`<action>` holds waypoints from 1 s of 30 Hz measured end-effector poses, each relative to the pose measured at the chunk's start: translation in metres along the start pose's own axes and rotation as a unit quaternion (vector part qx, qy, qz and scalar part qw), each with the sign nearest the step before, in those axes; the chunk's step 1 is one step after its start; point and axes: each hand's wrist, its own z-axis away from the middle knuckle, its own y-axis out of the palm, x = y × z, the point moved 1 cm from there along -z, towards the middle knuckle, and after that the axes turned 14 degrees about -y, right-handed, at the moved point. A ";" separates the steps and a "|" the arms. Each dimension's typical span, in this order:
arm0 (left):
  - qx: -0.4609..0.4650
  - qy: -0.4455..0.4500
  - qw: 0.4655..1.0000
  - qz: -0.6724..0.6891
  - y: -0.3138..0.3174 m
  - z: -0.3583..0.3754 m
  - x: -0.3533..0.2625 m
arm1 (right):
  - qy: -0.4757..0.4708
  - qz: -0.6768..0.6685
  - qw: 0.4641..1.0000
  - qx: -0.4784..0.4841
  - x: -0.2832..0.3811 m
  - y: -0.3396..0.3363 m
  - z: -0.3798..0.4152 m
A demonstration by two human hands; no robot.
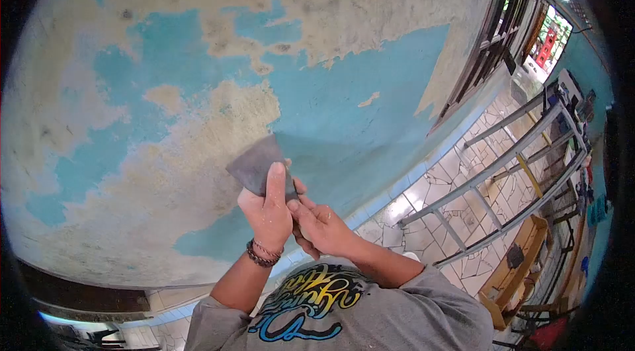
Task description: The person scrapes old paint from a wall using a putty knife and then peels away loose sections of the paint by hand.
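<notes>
A flat, dark grey, square-cornered sheet [256, 158] is held in front of the wall [357, 86], which has turquoise paint with beige, worn patches. My left hand [270, 212] grips it, the thumb laid along its face and the other fingers behind. Dark beaded bracelets [263, 255] circle my left wrist. Close against it on the right, my right hand [323, 226] is closed, its thumb and fingertips at the sheet's lower right corner. Pale dust marks both hands. The fingers behind the sheet are hidden.
A metal ladder [476, 182] lies tilted at the right over the cracked-tile floor [423, 185]. Near it is a long cardboard box [519, 265] with things inside. A barred window [493, 33] is at the upper right. A dark recess [79, 291] runs along the lower left.
</notes>
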 end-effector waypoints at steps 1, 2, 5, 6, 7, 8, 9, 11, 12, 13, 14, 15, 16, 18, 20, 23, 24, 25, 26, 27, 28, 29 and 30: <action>0.002 -0.002 1.000 0.003 -0.002 0.000 0.004 | -0.007 0.001 1.000 -0.002 0.000 0.001 0.001; 0.004 -0.003 1.000 0.006 -0.002 -0.002 0.005 | -0.004 -0.003 1.000 0.000 -0.001 0.001 0.000; 0.015 -0.027 0.999 0.009 0.001 -0.002 -0.013 | -0.004 0.009 1.000 0.003 -0.002 0.002 -0.008; 0.015 -0.015 1.000 0.002 -0.002 -0.001 -0.009 | 0.003 0.012 1.000 -0.002 -0.002 0.004 -0.007; 0.015 -0.001 1.000 -0.006 -0.005 -0.003 -0.004 | 0.010 0.014 1.000 -0.007 -0.002 0.006 -0.006; 0.019 0.018 1.000 -0.013 -0.006 -0.007 -0.001 | 0.021 0.015 0.999 -0.020 0.002 0.007 -0.002; 0.017 0.018 1.000 -0.011 -0.007 -0.007 0.003 | 0.030 0.016 0.999 -0.034 0.005 0.008 0.000; 0.015 0.018 1.000 -0.005 -0.008 -0.006 0.010 | 0.015 -0.006 0.999 -0.033 -0.002 0.006 0.000; 0.012 0.006 1.000 -0.002 -0.005 -0.004 0.004 | 0.012 -0.019 0.999 -0.033 -0.006 0.006 0.002; 0.015 0.001 1.000 0.000 -0.003 -0.005 -0.002 | 0.015 -0.011 0.999 -0.031 -0.006 0.006 -0.001; 0.016 -0.004 1.000 0.003 -0.001 -0.007 -0.008 | 0.018 -0.002 0.999 -0.029 -0.005 0.006 -0.006; 0.017 -0.009 1.000 0.007 -0.001 -0.007 -0.010 | 0.023 0.008 0.999 -0.025 -0.005 0.005 -0.008; 0.018 -0.013 1.000 0.001 -0.003 -0.004 -0.008 | 0.019 0.003 1.000 -0.025 -0.006 0.007 -0.005; 0.027 -0.008 1.000 -0.012 -0.006 -0.004 -0.006 | -0.003 -0.002 1.000 -0.024 -0.003 0.009 -0.003; 0.021 0.008 1.000 -0.003 -0.006 -0.007 0.002 | 0.009 0.004 0.999 -0.031 0.003 0.009 -0.001; 0.023 0.032 0.999 -0.014 -0.002 -0.009 -0.010 | 0.012 0.012 1.000 -0.014 0.009 0.006 -0.009; 0.026 0.038 0.999 -0.021 0.000 -0.008 -0.014 | 0.013 0.013 1.000 -0.012 0.009 0.007 -0.008; 0.024 0.019 0.999 -0.015 -0.001 -0.005 -0.012 | 0.014 0.014 1.000 -0.010 0.009 0.007 -0.006; 0.023 0.006 1.000 -0.010 -0.002 -0.004 -0.011 | 0.011 0.016 1.000 -0.014 0.008 0.007 -0.005; 0.025 -0.003 1.000 -0.005 -0.001 -0.004 -0.013 | 0.003 0.018 1.000 -0.016 0.008 0.007 -0.006; 0.021 -0.016 1.000 -0.003 -0.005 -0.003 -0.004 | 0.016 0.011 1.000 -0.022 0.005 0.008 -0.005; 0.017 0.003 1.000 -0.002 -0.006 -0.004 0.000 | 0.030 0.005 0.999 -0.028 0.000 0.009 0.001; 0.012 0.020 1.000 0.000 -0.005 -0.004 0.004 | 0.028 0.005 0.999 -0.029 0.001 0.008 0.000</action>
